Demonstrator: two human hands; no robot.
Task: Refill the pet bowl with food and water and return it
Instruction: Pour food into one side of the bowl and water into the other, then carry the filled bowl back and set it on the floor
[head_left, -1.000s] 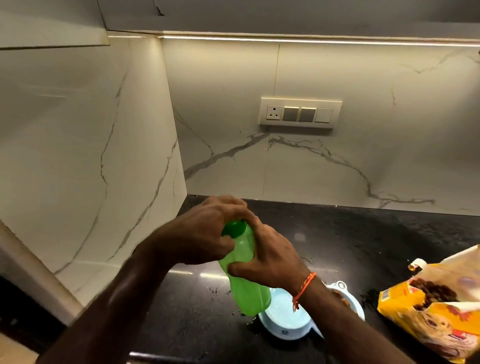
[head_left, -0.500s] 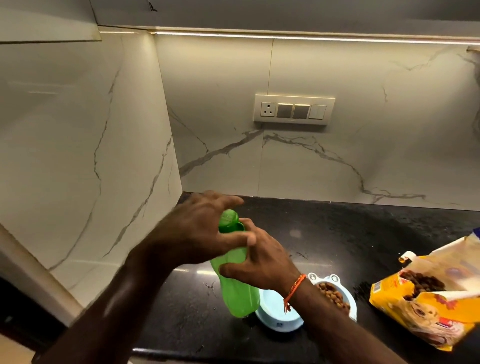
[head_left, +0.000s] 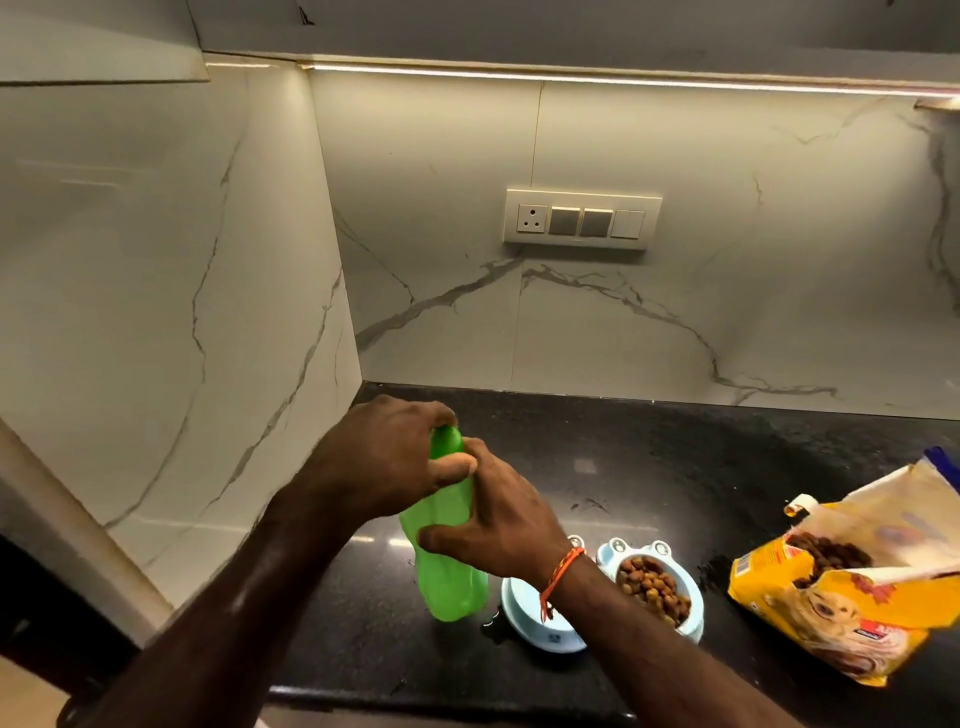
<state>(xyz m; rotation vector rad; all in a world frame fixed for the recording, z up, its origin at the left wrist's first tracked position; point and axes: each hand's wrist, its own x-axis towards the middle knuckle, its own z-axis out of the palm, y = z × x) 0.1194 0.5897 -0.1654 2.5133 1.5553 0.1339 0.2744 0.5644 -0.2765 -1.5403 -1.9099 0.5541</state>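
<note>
A green plastic bottle (head_left: 449, 566) stands upright on the black counter (head_left: 649, 467). My left hand (head_left: 387, 454) grips its green cap (head_left: 445, 440) from above. My right hand (head_left: 493, 519) holds the bottle's body on its right side. Just right of the bottle sits a pale blue double pet bowl (head_left: 550, 636). Its right cup holds brown kibble (head_left: 652, 584); its left cup is partly hidden by my right wrist.
An open yellow pet food bag (head_left: 841, 608) lies on the counter at the right, kibble showing at its mouth. Marble walls close the corner at the left and back, with a switch plate (head_left: 582, 221) on the back wall. The counter's front edge (head_left: 415, 696) runs below the bowl.
The view has shifted so the bowl's kibble cup and the bag show more fully. My left hand has turned on the cap and closed over it. The bottle stays upright.
</note>
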